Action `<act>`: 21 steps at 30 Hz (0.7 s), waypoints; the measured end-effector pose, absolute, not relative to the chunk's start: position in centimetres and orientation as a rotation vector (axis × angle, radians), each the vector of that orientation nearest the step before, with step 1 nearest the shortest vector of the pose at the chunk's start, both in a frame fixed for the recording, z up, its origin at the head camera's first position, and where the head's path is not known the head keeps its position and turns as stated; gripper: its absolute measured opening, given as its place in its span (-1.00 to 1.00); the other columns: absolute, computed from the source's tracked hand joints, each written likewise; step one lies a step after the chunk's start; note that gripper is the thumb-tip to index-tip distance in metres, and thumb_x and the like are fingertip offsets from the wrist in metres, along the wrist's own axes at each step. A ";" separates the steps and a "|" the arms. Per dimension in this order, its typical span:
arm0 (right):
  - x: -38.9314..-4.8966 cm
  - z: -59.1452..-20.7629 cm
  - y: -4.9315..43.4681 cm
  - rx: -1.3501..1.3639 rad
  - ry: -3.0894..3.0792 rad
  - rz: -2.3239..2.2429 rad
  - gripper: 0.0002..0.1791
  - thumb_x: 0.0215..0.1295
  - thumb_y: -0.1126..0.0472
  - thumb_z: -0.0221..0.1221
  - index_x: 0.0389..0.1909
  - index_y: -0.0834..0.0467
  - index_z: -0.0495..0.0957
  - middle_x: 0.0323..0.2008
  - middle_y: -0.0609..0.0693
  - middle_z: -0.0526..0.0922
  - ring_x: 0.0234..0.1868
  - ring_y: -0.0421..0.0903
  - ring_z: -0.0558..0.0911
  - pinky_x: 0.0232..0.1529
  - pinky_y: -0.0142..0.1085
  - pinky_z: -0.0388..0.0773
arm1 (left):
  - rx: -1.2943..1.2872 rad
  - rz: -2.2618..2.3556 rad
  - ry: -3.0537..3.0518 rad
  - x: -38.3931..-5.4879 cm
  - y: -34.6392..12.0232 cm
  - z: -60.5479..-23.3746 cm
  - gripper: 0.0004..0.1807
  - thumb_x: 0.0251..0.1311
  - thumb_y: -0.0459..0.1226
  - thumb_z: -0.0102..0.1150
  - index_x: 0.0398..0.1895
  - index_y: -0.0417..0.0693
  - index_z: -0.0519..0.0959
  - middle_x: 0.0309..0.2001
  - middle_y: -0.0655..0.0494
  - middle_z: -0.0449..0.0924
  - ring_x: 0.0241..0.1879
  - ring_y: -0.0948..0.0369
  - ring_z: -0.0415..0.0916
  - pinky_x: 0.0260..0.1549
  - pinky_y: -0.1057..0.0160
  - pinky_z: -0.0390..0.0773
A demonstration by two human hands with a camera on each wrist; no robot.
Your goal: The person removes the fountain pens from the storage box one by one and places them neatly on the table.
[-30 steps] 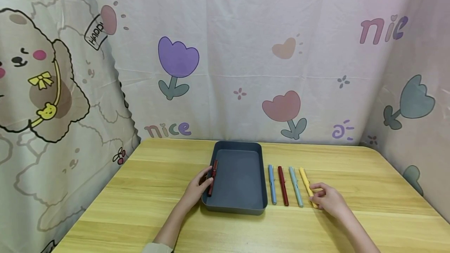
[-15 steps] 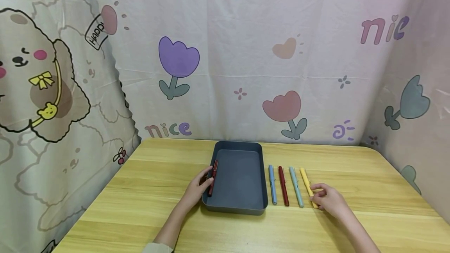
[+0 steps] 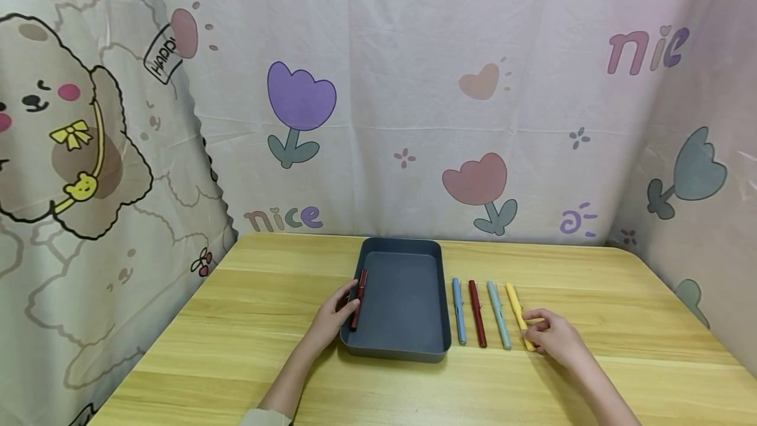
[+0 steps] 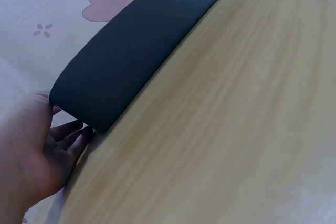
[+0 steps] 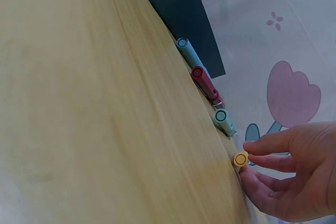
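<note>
In the head view a dark grey rectangular tray (image 3: 405,301) lies on the wooden table, and a dark red pen (image 3: 358,301) rests inside along its left wall. My left hand (image 3: 328,321) grips that left side, thumb over the rim and fingers outside; the left wrist view shows the hand (image 4: 44,153) at the tray's corner (image 4: 126,51). To the right, my right hand (image 3: 552,335) pinches the lower part of a yellow pen (image 3: 514,302) between thumb and fingers. The right wrist view shows the yellow pen's round end (image 5: 241,159) between the fingertips, low by the table.
Between tray and right hand lie a blue pen (image 3: 458,311), a second dark red pen (image 3: 477,314) and a light green pen (image 3: 499,314), roughly side by side. A printed curtain (image 3: 390,104) hangs behind the wooden table (image 3: 284,268).
</note>
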State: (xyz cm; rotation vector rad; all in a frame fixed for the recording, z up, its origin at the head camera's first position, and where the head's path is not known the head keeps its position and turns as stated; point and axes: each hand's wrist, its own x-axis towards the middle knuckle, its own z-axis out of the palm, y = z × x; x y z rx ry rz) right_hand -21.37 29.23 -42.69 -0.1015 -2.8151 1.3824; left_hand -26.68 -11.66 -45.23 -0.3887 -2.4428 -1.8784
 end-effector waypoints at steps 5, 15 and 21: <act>-21.4 -42.5 29.3 -0.099 -2.800 1.388 -0.62 0.14 0.35 0.20 -0.04 0.43 0.43 -0.45 0.04 0.52 -0.50 -0.08 0.54 -0.49 -0.28 0.55 | -0.390 -1.881 -2.439 -26.8 -11.7 -45.5 -0.48 0.31 -0.25 0.01 0.32 -0.17 0.26 0.29 -0.26 0.14 0.25 -0.15 0.09 0.12 -0.11 0.20; -21.0 -41.2 28.7 -0.077 -2.773 1.383 -0.64 0.18 0.34 0.17 -0.02 0.42 0.43 -0.36 0.10 0.51 -0.45 -0.05 0.56 -0.45 -0.28 0.56 | -0.369 -1.810 -2.477 -27.1 -11.9 -45.7 -0.51 0.38 -0.14 -0.12 0.33 -0.08 0.27 0.32 -0.14 0.15 0.29 -0.12 0.02 0.15 -0.18 0.06; -20.7 -40.6 27.8 -0.026 -2.747 1.346 -0.66 0.16 0.35 0.19 -0.05 0.41 0.45 -0.37 0.06 0.53 -0.35 0.00 0.60 -0.44 -0.27 0.57 | -0.373 -1.803 -2.474 -26.9 -11.8 -45.6 -0.51 0.37 -0.15 -0.11 0.32 -0.09 0.27 0.31 -0.15 0.16 0.29 -0.12 0.02 0.15 -0.18 0.06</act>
